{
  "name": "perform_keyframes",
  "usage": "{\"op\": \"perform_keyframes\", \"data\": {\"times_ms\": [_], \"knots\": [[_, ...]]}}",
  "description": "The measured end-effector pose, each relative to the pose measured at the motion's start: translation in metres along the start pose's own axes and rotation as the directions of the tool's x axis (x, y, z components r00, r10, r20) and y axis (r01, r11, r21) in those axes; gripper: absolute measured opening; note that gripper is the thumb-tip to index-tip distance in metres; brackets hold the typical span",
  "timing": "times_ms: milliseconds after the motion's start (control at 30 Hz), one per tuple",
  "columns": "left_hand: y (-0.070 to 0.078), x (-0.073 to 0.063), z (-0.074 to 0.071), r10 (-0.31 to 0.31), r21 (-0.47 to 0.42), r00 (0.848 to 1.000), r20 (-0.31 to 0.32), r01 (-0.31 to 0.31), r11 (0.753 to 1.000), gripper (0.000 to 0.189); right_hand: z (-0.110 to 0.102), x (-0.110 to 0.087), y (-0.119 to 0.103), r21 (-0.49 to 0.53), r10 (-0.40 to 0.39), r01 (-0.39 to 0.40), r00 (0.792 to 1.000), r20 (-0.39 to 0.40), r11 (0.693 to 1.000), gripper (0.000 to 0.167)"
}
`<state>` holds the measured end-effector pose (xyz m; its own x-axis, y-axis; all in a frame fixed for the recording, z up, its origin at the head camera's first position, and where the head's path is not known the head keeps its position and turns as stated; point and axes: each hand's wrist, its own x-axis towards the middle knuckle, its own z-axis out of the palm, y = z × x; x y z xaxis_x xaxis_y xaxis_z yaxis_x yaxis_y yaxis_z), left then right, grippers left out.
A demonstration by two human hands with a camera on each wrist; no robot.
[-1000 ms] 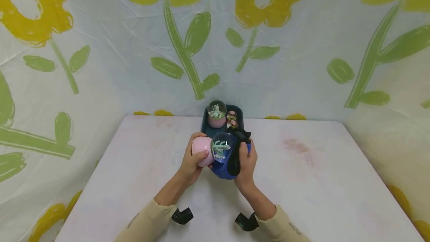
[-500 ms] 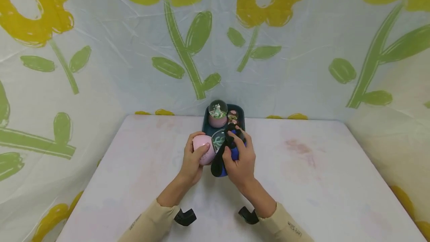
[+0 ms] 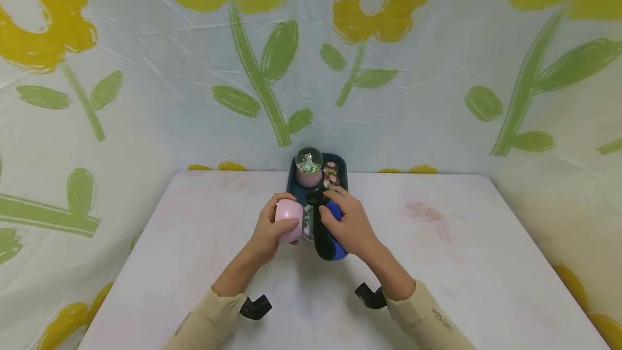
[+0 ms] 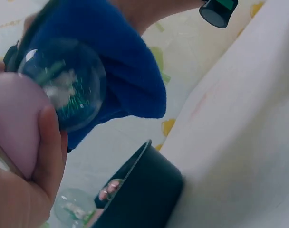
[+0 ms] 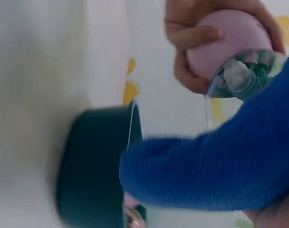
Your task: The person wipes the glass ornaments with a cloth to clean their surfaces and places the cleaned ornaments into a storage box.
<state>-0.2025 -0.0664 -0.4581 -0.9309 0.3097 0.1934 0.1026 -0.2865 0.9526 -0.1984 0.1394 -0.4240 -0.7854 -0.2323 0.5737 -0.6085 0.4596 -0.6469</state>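
Observation:
My left hand point(image 3: 266, 234) grips the pink base of a snow globe point(image 3: 289, 219), which lies on its side above the table with its glass dome facing right. A green-and-white figure shows through the dome point(image 4: 63, 88) in the left wrist view. My right hand point(image 3: 353, 226) holds a blue fuzzy cleaning cloth point(image 5: 216, 161) with a black edge or band point(image 3: 323, 236), close against the dome. Its fingers bend over the cloth's top. In the head view the cloth hides much of the dome. Whether it touches all of the glass I cannot tell.
Behind the hands, a dark teal tray point(image 3: 291, 187) stands at the table's back edge. It holds another pink-based snow globe point(image 3: 309, 169) and small pink-and-gold trinkets point(image 3: 331, 168). Black angled pieces point(image 3: 256, 307) sit at both wrists. A flower-printed curtain point(image 3: 194, 69) surrounds the white table point(image 3: 437, 263).
The right hand has turned over and shifted with the cloth, covering more of the dome, then moved slightly down. The left hand keeps its grip on the base. The head view has shifted slightly.

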Motion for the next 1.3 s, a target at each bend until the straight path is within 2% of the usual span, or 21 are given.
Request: {"op": "perform_keyframes", "data": {"times_ms": [67,100,167,233,267,300,367,433,500,567,633,667,767,833,900,1000,1133,1200,1300], "knots": [[-0.003,-0.001,-0.002,-0.022,-0.086,1.000,0.022,0.024,0.996,0.039,0.002,-0.001,0.002,0.163,0.072,-0.069,0.997,-0.013,0.984,0.025],[-0.005,-0.002,-0.002,-0.040,-0.137,0.999,0.028,0.043,0.990,0.037,0.004,-0.002,0.003,0.266,0.114,-0.105,0.993,-0.020,0.958,0.024],[-0.009,-0.005,0.000,-0.076,-0.227,0.997,0.030,0.081,0.970,0.034,0.008,-0.007,0.003,0.446,0.199,-0.162,0.979,-0.036,0.880,0.024],[-0.012,-0.006,0.003,-0.108,-0.305,0.994,0.011,0.106,0.946,0.031,0.013,-0.012,0.000,0.586,0.273,-0.187,0.960,-0.060,0.788,0.028],[-0.013,-0.007,0.005,-0.125,-0.339,0.992,-0.005,0.116,0.934,0.030,0.016,-0.014,-0.001,0.628,0.300,-0.185,0.951,-0.080,0.756,0.030],[-0.013,-0.007,0.007,-0.139,-0.367,0.990,-0.020,0.122,0.922,0.029,0.019,-0.016,-0.002,0.643,0.315,-0.174,0.942,-0.111,0.746,0.031],[-0.015,-0.007,0.012,-0.172,-0.410,0.984,-0.054,0.135,0.902,0.028,0.025,-0.020,-0.003,0.607,0.317,-0.142,0.929,-0.189,0.782,0.030],[-0.015,-0.005,0.017,-0.204,-0.439,0.975,-0.084,0.147,0.886,0.028,0.030,-0.022,-0.003,0.521,0.289,-0.109,0.916,-0.279,0.847,0.027],[-0.015,-0.001,0.021,-0.221,-0.447,0.969,-0.111,0.150,0.882,0.030,0.033,-0.020,-0.003,0.420,0.257,-0.094,0.900,-0.352,0.903,0.024],[-0.015,0.004,0.023,-0.210,-0.429,0.966,-0.150,0.128,0.894,0.033,0.032,-0.016,-0.007,0.343,0.234,-0.096,0.892,-0.388,0.935,0.024],[-0.014,0.008,0.023,-0.170,-0.372,0.967,-0.192,0.089,0.924,0.039,0.029,-0.011,-0.016,0.296,0.240,-0.128,0.892,-0.384,0.947,0.025],[-0.014,0.010,0.023,-0.146,-0.336,0.966,-0.211,0.069,0.939,0.040,0.026,-0.009,-0.020,0.280,0.243,-0.141,0.895,-0.374,0.950,0.026],[-0.015,0.012,0.019,-0.070,-0.199,0.965,-0.251,0.019,0.980,0.045,0.026,-0.008,-0.013,0.165,0.216,-0.167,0.912,-0.348,0.972,0.029],[-0.016,0.012,0.016,-0.031,-0.093,0.964,-0.266,0.006,0.996,0.044,0.031,-0.010,0.000,0.063,0.185,-0.174,0.927,-0.327,0.983,0.032],[-0.018,0.011,0.013,0.001,0.009,0.961,-0.276,0.001,1.000,0.043,0.035,-0.012,0.015,-0.067,0.135,-0.162,0.945,-0.299,0.985,0.035],[-0.020,0.011,0.011,0.031,0.143,0.961,-0.275,0.009,0.990,0.041,0.032,-0.014,0.017,-0.225,0.074,-0.123,0.974,-0.215,0.967,0.037],[-0.021,0.009,0.004,-0.001,0.197,0.981,-0.192,0.039,0.980,0.042,0.025,-0.015,0.019,-0.328,-0.009,-0.015,0.997,-0.071,0.945,0.034],[-0.019,0.009,-0.001,-0.033,0.188,0.992,-0.122,0.056,0.981,0.044,0.020,-0.013,0.019,-0.316,-0.016,0.015,1.000,-0.001,0.949,0.033],[-0.016,0.010,-0.010,-0.066,0.182,0.998,-0.023,0.069,0.981,0.045,0.014,-0.008,0.016,-0.234,0.018,0.002,0.996,0.084,0.972,0.032]]}}
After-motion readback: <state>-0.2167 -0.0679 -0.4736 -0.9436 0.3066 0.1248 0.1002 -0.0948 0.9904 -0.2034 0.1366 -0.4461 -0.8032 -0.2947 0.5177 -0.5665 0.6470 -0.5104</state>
